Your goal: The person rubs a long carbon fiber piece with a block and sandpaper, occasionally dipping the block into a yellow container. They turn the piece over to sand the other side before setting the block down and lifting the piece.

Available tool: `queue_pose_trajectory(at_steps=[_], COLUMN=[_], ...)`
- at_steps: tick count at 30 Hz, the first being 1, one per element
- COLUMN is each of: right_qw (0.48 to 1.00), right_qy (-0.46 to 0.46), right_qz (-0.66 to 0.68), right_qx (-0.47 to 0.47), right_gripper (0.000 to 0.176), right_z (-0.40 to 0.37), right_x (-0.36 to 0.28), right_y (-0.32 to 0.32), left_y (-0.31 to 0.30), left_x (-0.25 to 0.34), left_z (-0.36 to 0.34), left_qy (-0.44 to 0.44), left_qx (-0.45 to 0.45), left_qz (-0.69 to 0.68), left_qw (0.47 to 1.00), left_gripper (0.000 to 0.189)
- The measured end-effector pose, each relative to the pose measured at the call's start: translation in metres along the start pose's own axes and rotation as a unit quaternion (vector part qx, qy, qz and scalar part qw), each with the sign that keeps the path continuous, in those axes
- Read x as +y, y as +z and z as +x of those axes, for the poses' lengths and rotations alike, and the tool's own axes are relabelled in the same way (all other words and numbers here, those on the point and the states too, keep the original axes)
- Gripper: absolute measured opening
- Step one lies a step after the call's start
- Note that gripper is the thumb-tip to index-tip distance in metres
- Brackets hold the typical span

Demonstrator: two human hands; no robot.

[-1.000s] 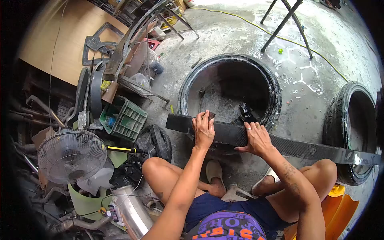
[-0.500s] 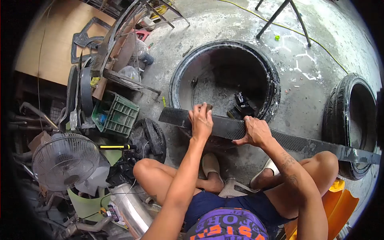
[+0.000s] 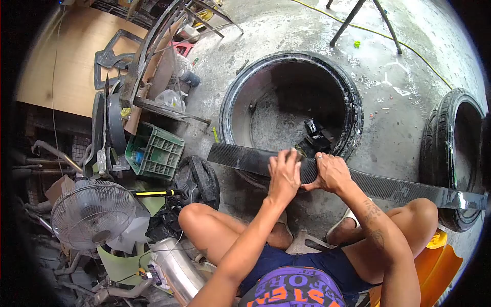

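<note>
1. The left grip [image 3: 285,174], a bare hand, has slid along the carbon-weave strip [image 3: 388,187] in the last second. It was well apart from the right grip [image 3: 332,173]; now it is just beside it, almost touching.
2. The left grip is closed, with fingers folded down over what seems to be a small pad [image 3: 295,150]. Most of the pad is hidden, so I am not sure what it is. It presses on the strip.
3. The right grip is clamped on the strip and has hardly moved.
4. The strip lies under both grips, across the tyre [image 3: 228,115] beyond them. Its far end rests on a second tyre [image 3: 434,148], well to the right of the right grip.
5. In my judgement, the rubbing stroke has passed over the stretch to the left of the left grip and has come up against the holding grip.
</note>
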State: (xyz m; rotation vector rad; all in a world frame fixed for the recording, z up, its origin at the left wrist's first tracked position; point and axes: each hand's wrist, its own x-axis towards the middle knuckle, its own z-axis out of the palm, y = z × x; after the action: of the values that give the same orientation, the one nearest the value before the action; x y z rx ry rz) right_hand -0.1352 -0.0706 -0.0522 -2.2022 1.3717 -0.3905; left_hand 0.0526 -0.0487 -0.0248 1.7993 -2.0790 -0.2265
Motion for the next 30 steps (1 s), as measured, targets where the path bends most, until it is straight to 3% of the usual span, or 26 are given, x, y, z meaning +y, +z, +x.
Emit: queue_pose_trajectory(at_steps=[1,3,5,7,10,14,15,18,21,23,24,25,28,30], right_qw=[1.000,1.000,1.000,1.000,1.000,1.000,1.000,1.000,1.000,1.000,1.000,1.000,1.000,1.000], right_qy=[-0.004,0.004,0.015,0.005,0.005,0.020,0.007,-0.006,-0.002,0.017,0.018,0.013,0.004,-0.001], right_qz=[-0.006,0.001,0.005,-0.007,-0.004,0.004,0.003,0.004,0.000,-0.001,-0.001,0.000,0.004,0.006], right_qx=[0.008,0.000,-0.006,-0.020,-0.022,-0.007,0.003,0.011,-0.004,0.005,0.004,0.000,-0.010,-0.019], right_gripper=[0.099,0.099,0.100,0.100,0.099,0.094,0.093,0.092,0.093,0.095,0.095,0.095,0.099,0.102], right_z=[0.000,0.000,-0.001,0.001,0.002,0.000,-0.001,0.001,0.000,-0.001,-0.002,-0.002,0.001,0.001], right_x=[0.000,-0.002,-0.002,-0.003,-0.001,0.000,0.001,0.003,-0.001,-0.002,-0.002,-0.002,0.001,0.003], right_y=[0.001,0.000,-0.001,-0.004,-0.002,0.002,0.005,0.005,0.001,0.000,0.000,-0.001,0.002,0.003], left_y=[-0.003,0.000,-0.014,-0.004,0.001,-0.015,-0.016,-0.005,-0.014,-0.019,-0.024,-0.021,-0.009,-0.022], left_x=[0.004,-0.045,-0.072,-0.060,-0.004,-0.072,-0.076,-0.045,-0.030,-0.067,-0.077,-0.077,-0.043,-0.008], left_z=[-0.004,0.012,0.033,0.029,-0.003,0.030,0.035,0.016,0.005,0.027,0.037,0.038,0.014,-0.005], left_qy=[0.013,0.070,-0.028,-0.047,-0.001,0.035,-0.041,-0.015,0.045,0.027,-0.038,-0.047,-0.007,0.015], left_qx=[-0.007,-0.014,0.017,0.062,0.013,-0.007,0.036,0.030,-0.008,-0.008,-0.009,0.036,-0.007,-0.046], left_qz=[-0.027,0.013,0.040,0.097,-0.013,0.028,0.044,0.065,-0.024,0.020,0.049,0.054,0.070,-0.021], left_qw=[1.000,0.997,0.999,0.992,1.000,0.999,0.998,0.997,0.999,0.999,0.998,0.997,0.997,0.999], left_gripper=[0.027,0.026,0.030,0.031,0.027,0.029,0.030,0.029,0.028,0.030,0.029,0.029,0.034,0.034])
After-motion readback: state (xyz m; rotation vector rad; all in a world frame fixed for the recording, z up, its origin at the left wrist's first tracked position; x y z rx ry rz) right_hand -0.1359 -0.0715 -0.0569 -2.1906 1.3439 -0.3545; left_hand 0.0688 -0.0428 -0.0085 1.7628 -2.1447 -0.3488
